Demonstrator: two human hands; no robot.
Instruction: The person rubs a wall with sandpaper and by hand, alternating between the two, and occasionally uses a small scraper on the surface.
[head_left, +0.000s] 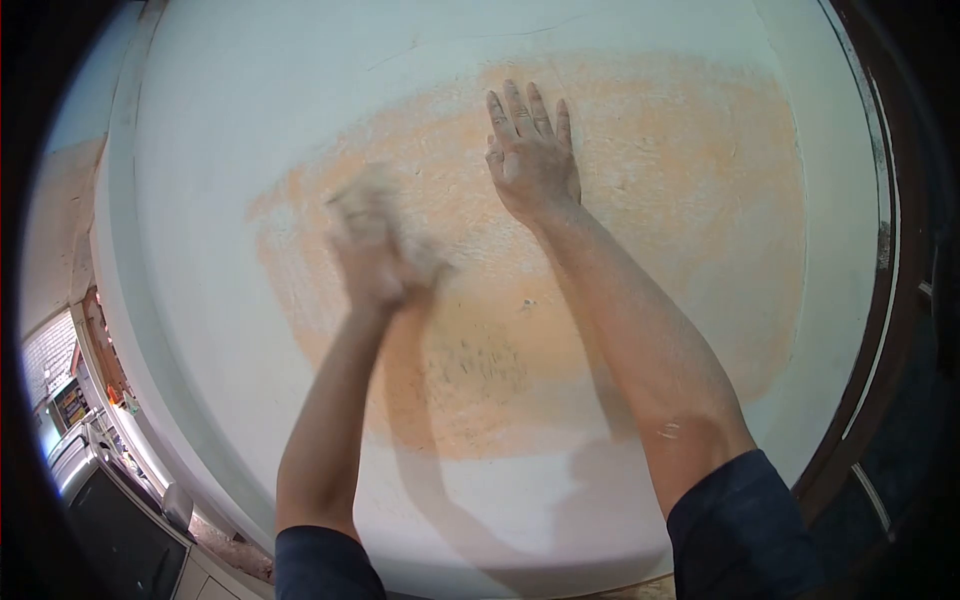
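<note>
My right hand (pixel 533 150) lies flat against the wall (pixel 230 150), fingers stretched upward and slightly apart, with grey dust on them. It rests on the upper middle of a rough peach-orange patch (pixel 690 200) where the pale surface coat is thin or gone. To its left, my left hand (pixel 372 245) is over the same patch, smeared by motion. A blurred greyish-beige shape shows at its fingers; whether this is a held piece or dusty fingertips I cannot make out. Dark specks (pixel 480 365) mark the lower part of the patch.
A thin crack (pixel 410 48) runs across the wall above the patch. A dark frame (pixel 880 300) borders the wall on the right. At the lower left, beyond the wall's edge, stands a vehicle (pixel 125 520), with shelves of small goods (pixel 75 400) behind it.
</note>
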